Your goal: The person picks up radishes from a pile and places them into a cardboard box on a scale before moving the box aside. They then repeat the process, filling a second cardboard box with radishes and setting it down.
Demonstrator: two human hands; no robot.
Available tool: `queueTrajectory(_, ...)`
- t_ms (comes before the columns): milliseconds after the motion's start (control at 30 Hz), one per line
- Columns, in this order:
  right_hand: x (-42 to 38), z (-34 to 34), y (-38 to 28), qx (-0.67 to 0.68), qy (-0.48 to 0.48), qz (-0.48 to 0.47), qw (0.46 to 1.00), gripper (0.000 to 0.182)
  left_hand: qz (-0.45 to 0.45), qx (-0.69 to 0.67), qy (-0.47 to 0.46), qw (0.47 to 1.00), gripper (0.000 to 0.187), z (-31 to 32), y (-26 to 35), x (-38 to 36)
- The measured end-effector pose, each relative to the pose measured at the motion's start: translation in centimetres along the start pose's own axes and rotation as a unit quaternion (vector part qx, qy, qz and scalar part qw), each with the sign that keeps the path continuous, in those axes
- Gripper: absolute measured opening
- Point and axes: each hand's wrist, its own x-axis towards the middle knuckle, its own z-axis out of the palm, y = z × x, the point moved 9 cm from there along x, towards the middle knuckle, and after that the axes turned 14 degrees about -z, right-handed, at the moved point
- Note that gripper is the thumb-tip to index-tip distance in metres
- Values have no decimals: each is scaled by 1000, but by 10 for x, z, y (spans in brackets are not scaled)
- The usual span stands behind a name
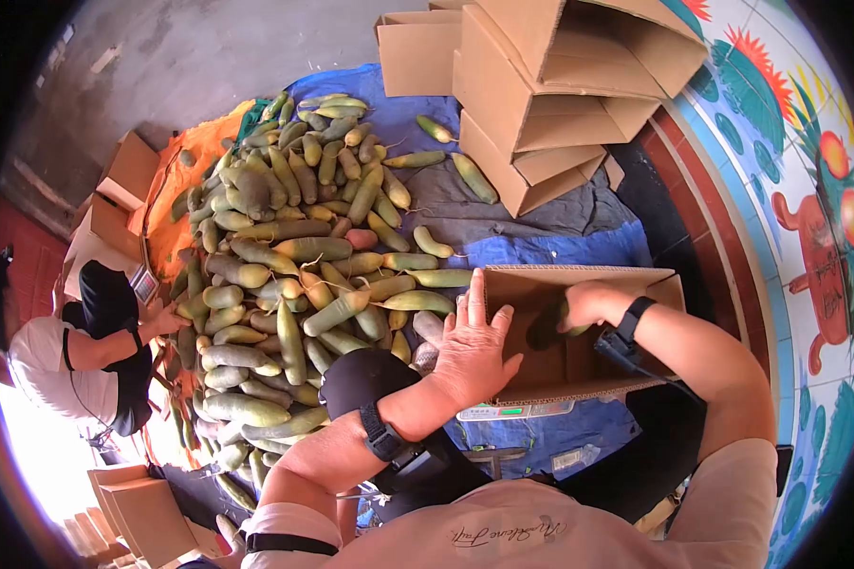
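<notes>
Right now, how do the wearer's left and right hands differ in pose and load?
Place: the left hand is at the rim of the open box; the right hand reaches inside.
Fingers: the left hand's are spread; the right hand's are curled and partly hidden.
Load: the left hand shows no vegetable; the right hand appears to grip a dark green vegetable.
Shared: both bare, dark wristband on each arm.

Head-camera view in bright light. Glare at your lower left burns out to white, with a bluish fringe along the edge. Soft shadow fills the cardboard box [520, 296] before you. Fisheye distortion bows the painted tiles [821, 275] at your right; the frame's corners are black, while the central radishes [291, 343] appear sharp.
</notes>
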Motion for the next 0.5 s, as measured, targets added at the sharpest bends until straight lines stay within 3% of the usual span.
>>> queueTrajectory(67,19,11,-8,-19,-16,-11,1000,52,-3,-2,-17,1000,61,1,1,0)
queueTrajectory(133,55,34,-3,34,13,-135,990,43,-7,7,-13,1000,60,2,0,1)
queueTrajectory(233,69,49,-6,-5,-26,-120,992,32,-8,21,-26,999,60,2,1,1)
queueTrajectory(467,54,47,17,4,-40,-134,990,35,-1,28,-19,999,61,2,1,3)
queueTrajectory(500,41,47,18,86,-60,-85,991,41,-1,33,-17,999,61,3,1,3)
